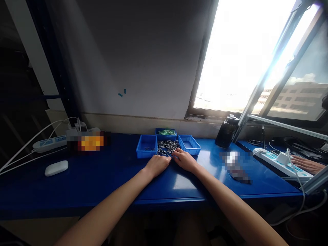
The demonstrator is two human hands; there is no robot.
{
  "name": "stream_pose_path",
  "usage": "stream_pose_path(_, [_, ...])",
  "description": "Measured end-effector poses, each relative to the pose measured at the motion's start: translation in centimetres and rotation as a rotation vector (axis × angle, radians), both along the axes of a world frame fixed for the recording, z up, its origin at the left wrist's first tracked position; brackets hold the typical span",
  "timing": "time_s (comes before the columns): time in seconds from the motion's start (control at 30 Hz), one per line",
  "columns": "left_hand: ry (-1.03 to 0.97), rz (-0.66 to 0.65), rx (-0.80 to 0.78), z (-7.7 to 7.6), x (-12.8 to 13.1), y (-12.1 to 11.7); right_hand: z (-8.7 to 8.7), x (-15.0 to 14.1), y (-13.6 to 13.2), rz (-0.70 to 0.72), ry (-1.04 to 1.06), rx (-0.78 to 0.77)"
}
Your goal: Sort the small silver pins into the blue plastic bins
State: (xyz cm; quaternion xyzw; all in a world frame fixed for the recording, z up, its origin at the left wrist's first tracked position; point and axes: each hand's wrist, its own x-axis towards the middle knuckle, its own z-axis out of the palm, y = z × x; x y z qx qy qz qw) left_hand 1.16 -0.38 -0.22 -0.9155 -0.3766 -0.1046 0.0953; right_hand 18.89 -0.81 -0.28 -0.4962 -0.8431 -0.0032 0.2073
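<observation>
Sitting close together, the left hand (158,165) and right hand (185,160) bend their fingers at the near edge of the dark metal pins (167,147); whether either pinches one, I can't tell. The pile lies just beyond them, flanked by a left bin (145,154) and right bin (194,151), probably for short reaches. Farthest, a back bin (166,137) holds green material (166,132), apparently out of the way.

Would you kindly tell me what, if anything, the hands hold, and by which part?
That cannot be told: the left hand and right hand are near the metallic pieces, any grip being indistinct.
</observation>
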Motion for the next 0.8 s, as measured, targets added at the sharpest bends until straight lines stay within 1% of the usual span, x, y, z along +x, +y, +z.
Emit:
stream_pose_path(0.13, [-0.053, -0.077, -0.007, 0.6, -0.2, -0.4, 0.3, 0.1, -0.4, 0.095, 0.047, -0.037])
stream_pose_path(0.27, [-0.089, -0.131, -0.007, 0.8, -0.2, -0.4, 0.2, 0.2, -0.3, 0.138, 0.092, -0.048])
stream_pose_path(0.33, [-0.138, -0.168, -0.021, 0.9, -0.2, -0.5, 0.1, 0.2, -0.2, 0.158, 0.124, -0.071])
stream_pose_path(0.53, [-0.288, -0.220, -0.102, 1.5, -0.3, -0.8, 0.4, 0.3, -0.1, 0.228, 0.314, -0.314])
stream_pose_path(0.67, [-0.325, -0.199, -0.089, 1.6, -0.4, -0.7, 0.8, 0.6, -0.1, 0.240, 0.368, -0.401])
stream_pose_path(0.8, [-0.310, -0.128, -0.100, 1.4, -0.6, -0.4, 0.8, 0.8, 0.1, 0.175, 0.399, -0.440])
